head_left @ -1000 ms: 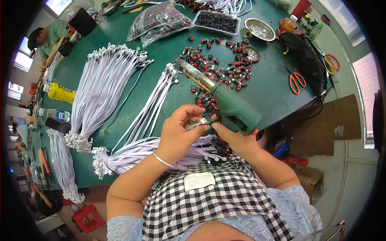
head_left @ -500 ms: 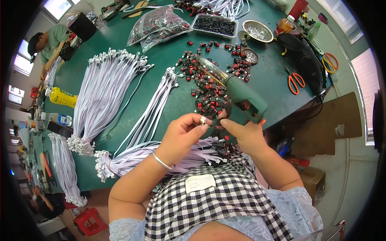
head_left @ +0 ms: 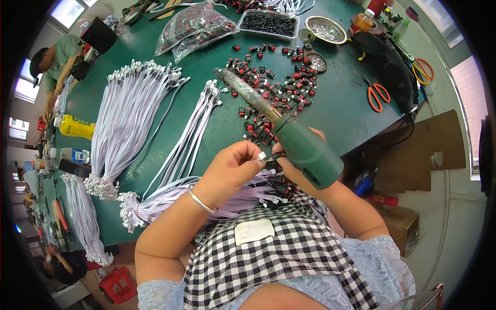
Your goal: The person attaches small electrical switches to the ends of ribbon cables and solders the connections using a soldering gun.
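Observation:
My left hand (head_left: 227, 168), with a bangle at its wrist, pinches a small white plug connector (head_left: 262, 155) between thumb and fingertips. Close beside it, my right hand (head_left: 294, 166) is closed on a small black switch (head_left: 278, 154). A green-bodied tool with a long metal tube, like a heat gun (head_left: 310, 152), crosses over my right hand and hides part of it; what bears it I cannot tell. Under my hands lies a bundle of white wires (head_left: 170, 199) with connectors. Beyond them is a heap of black-and-red switches (head_left: 258, 126).
Larger wire bundles (head_left: 129, 113) lie on the green table (head_left: 206, 62) at left. Towards the back are a plastic bag of parts (head_left: 199, 31), a tray of black pieces (head_left: 269, 26) and a metal bowl (head_left: 326, 30). Orange-handled scissors (head_left: 378, 97) lie at right. Another person (head_left: 62, 57) works far left.
The heat gun has swung nearer, now over my right hand, its tube reaching further left and up. My hands stay close together on the small parts. The view has shifted slightly.

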Demonstrator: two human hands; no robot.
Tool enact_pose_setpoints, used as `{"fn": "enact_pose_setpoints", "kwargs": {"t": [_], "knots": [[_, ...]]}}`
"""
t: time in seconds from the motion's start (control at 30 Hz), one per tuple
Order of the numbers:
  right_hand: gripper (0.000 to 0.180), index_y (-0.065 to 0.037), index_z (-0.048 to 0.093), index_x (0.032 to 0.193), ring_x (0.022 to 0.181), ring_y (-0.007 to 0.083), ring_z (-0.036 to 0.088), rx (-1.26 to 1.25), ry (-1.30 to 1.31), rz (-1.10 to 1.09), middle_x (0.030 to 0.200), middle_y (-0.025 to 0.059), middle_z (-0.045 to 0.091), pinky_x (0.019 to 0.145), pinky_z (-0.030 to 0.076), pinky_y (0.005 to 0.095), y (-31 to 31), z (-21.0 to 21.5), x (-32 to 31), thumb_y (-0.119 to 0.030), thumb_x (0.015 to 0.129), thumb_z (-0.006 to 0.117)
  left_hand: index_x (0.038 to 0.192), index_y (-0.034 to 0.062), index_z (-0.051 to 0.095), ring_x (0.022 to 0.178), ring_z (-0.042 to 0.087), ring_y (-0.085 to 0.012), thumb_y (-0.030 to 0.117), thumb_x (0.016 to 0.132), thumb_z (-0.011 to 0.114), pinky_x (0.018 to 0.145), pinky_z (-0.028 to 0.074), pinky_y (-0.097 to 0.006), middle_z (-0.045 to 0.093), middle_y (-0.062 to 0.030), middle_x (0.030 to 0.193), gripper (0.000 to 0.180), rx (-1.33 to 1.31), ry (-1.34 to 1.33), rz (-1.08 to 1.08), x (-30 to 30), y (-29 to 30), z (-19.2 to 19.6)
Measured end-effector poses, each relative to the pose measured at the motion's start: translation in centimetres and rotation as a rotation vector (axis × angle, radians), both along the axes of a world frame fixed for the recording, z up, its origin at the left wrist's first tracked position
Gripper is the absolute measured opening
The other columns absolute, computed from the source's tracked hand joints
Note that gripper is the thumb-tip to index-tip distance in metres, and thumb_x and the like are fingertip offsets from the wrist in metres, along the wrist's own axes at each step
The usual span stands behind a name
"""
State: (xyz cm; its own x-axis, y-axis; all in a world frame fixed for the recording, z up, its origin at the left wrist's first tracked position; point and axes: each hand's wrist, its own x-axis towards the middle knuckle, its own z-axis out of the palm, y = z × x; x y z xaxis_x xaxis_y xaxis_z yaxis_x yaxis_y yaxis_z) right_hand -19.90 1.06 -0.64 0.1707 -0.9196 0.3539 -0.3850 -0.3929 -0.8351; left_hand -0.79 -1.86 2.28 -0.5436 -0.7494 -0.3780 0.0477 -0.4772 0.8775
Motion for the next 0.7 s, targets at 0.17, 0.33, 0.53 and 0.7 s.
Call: {"fn": "enact_pose_setpoints", "kwargs": {"t": [0.17,0.33,0.53,0.7], "knots": [[0.029,-0.001,0.056,0.091,0.073,0.0179,0.059,-0.275,0.188,-0.036,0.078,0.0051,0.06,0.069,0.046,0.0289,-0.6,0.7,0.1,0.005,0.063,0.062,0.083,0.0044,0.051,0.064,0.051,-0.0055,0.007,0.081,0.057,0.057,0.04,-0.018,0.052,0.0018,0.073,0.007,0.042,-0.014,0.015,-0.4,0.3,0.3],[0.022,-0.002,0.057,0.079,0.063,0.0213,0.057,-0.111,0.003,-0.032,0.071,0.0059,0.059,0.057,0.045,0.0312,-0.9,-0.1,0.5,0.004,0.059,0.062,0.082,0.0042,0.051,0.066,0.057,-0.0079,0.008,0.082,0.057,0.057,0.043,-0.019,0.054,0.0006,0.074,0.007,0.019,-0.04,0.022,-0.6,0.2,0.1],[0.022,-0.004,0.058,0.08,0.061,0.0227,0.057,-0.145,0.052,-0.017,0.071,0.0081,0.058,0.055,0.045,0.0317,-1.0,-0.6,0.3,0.003,0.06,0.061,0.082,0.0039,0.05,0.066,0.057,-0.0082,0.006,0.082,0.056,0.059,0.045,-0.02,0.054,0.0001,0.075,0.006,0.021,-0.025,0.023,-0.8,0.1,-0.4],[0.025,-0.003,0.06,0.089,0.066,0.0221,0.059,-0.056,-0.057,-0.044,0.077,0.0086,0.06,0.061,0.046,0.0303,-0.2,1.8,0.4,-0.002,0.065,0.061,0.082,0.0024,0.051,0.068,0.057,-0.0074,0.003,0.079,0.057,0.059,0.045,-0.02,0.054,-0.0002,0.076,0.007,-0.002,0.02,0.09,-0.8,0.0,-0.7]]}}
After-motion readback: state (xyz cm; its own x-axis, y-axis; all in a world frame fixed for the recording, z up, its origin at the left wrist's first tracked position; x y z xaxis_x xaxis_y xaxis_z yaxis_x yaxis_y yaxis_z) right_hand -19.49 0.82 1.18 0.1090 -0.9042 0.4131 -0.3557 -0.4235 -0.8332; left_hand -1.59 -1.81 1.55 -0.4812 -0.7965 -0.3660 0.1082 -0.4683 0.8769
